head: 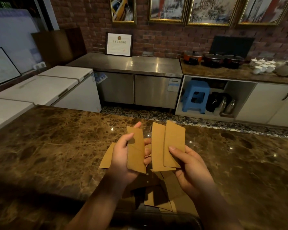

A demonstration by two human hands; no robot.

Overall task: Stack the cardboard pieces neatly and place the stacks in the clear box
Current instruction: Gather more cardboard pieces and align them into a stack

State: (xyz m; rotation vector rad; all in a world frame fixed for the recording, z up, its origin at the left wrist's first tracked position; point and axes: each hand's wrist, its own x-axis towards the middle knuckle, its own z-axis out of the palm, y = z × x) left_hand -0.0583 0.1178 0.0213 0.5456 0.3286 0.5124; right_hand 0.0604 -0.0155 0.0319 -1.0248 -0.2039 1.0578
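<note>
While both hands are loaded and held clear of the marble counter (56, 146), the main risk, as a judgement, is slippage: the pieces are fanned rather than squared, so bringing the two bundles together could let an inner strip slide out and drop.

Item 1: left hand (123, 156), centre of frame. Curled closed around a tall cardboard strip (136, 153), thumb pressed on its front face, fingertips showing past its right edge. A second strip (106, 156) juts out to the lower left behind the palm; whether it is gripped firmly cannot be told.

Item 2: right hand (189, 168), just right of centre. Thumb pinching two overlapping strips (166, 145) against fingers hidden behind; the front strip sits higher and further right than the rear one.

Item 3: loose cardboard pieces (166, 193), lower centre, lying in shadow beneath the hands, overlapped and unaligned. A dropped strip would scatter into these.

Item 4: clear box. Not identifiable in view; a dark curved rim at the bottom edge cannot be made out.

Secondary risk: misaligned edges, if merged as held, would give an uneven stack.
</note>
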